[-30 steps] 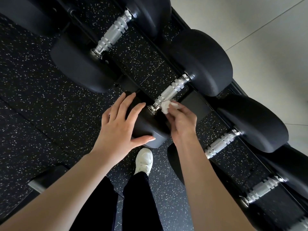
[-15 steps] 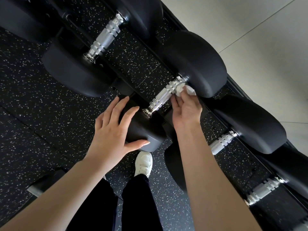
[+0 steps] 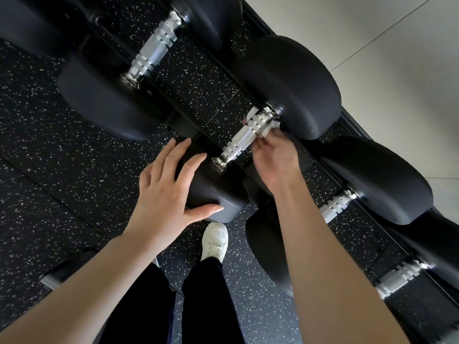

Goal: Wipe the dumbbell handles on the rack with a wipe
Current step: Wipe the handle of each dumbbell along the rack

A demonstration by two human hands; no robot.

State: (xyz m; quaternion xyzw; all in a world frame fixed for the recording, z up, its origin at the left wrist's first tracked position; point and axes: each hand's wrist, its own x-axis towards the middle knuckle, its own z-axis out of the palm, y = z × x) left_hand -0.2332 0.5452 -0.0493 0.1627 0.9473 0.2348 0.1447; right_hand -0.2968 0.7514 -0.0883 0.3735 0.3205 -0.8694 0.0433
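Observation:
Black dumbbells with knurled silver handles lie in a row on a black rack. My right hand [image 3: 274,157] holds a small white wipe [image 3: 269,129] wrapped under the far end of the middle dumbbell's handle [image 3: 244,136], close to its far head [image 3: 298,88]. A bit of the wipe shows on the other side of the bar. My left hand [image 3: 169,192] rests flat with spread fingers on that dumbbell's near head [image 3: 216,194].
Another dumbbell handle [image 3: 154,49] lies to the upper left; two more handles [image 3: 335,204] [image 3: 400,276] lie to the right. Black speckled rubber floor [image 3: 49,157] spreads below the rack, pale tiled floor [image 3: 397,58] at upper right. My white shoe [image 3: 214,240] stands under the rack.
My right hand slid the wipe along the handle from its near end to its far end, then curled it under the bar. My left hand stayed on the near head.

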